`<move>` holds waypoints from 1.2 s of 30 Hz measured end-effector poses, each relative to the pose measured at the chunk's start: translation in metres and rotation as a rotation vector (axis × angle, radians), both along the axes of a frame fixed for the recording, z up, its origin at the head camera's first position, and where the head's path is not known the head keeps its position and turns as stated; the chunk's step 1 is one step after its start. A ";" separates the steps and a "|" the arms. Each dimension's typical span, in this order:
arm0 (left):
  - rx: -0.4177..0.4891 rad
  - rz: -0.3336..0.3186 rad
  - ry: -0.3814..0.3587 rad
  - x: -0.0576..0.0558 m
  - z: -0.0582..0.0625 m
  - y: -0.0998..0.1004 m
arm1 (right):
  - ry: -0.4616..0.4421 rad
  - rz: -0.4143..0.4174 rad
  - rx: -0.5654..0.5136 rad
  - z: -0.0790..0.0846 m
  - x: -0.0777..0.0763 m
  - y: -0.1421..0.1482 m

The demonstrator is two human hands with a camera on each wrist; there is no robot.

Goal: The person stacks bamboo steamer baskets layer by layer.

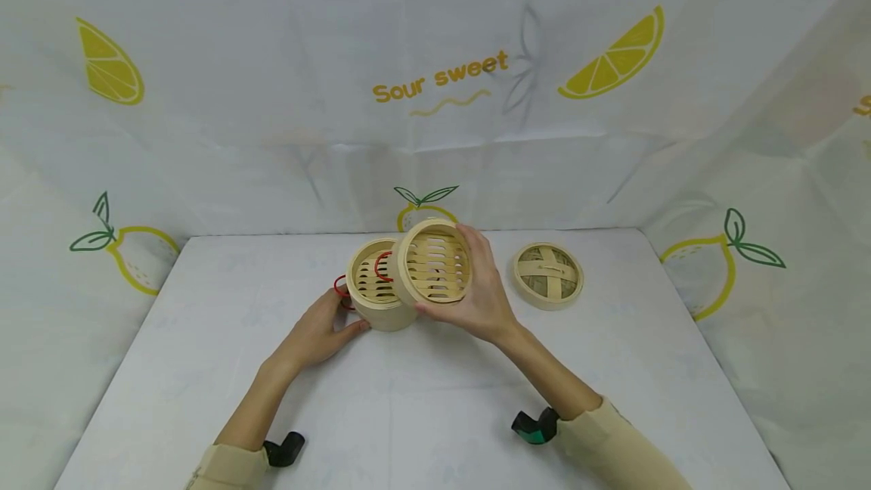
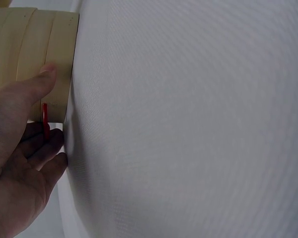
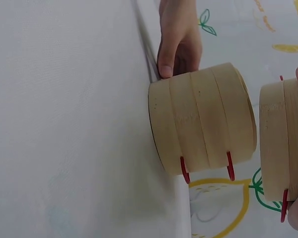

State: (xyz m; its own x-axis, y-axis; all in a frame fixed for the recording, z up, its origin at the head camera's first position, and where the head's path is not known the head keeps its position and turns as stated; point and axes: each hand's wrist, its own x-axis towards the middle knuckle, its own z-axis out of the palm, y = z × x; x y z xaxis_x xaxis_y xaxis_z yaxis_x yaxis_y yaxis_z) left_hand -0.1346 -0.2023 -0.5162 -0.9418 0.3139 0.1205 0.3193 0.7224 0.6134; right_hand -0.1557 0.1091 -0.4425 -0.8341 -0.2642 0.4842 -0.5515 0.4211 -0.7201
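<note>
A stack of round bamboo steamer baskets [image 1: 384,319] stands upright on the white table, slatted floor showing in its top tier. My left hand [image 1: 318,335] grips its lower left side. In the left wrist view the thumb presses the wall of the stack [image 2: 52,44], and the fingers bend round near a red handle [image 2: 45,119]. My right hand [image 1: 486,297] holds another steamer basket [image 1: 435,263] by its rim, tilted, just above and right of the stack. In the right wrist view a gap separates this basket [image 3: 273,144] from the stack [image 3: 203,119].
A round bamboo lid [image 1: 547,276] with a woven top and a strap lies on the table [image 1: 408,429], right of the right hand. Behind the table hangs a white lemon-print cloth [image 1: 306,112].
</note>
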 end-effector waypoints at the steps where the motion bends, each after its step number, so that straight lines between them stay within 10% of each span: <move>1: 0.000 0.000 -0.002 0.000 0.000 0.000 | 0.005 0.001 -0.001 0.000 0.000 -0.001; 36: 0.027 -0.027 0.074 0.003 0.002 -0.001 | 0.025 0.049 -0.023 0.008 -0.010 -0.033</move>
State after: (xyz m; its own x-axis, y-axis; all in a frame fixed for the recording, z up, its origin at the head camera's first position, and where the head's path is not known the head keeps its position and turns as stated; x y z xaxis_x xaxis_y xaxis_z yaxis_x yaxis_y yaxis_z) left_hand -0.1320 -0.2034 -0.5146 -0.9214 0.3346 0.1978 0.3832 0.6968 0.6064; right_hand -0.1658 0.0756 -0.4344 -0.8081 -0.2929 0.5111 -0.5888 0.3768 -0.7151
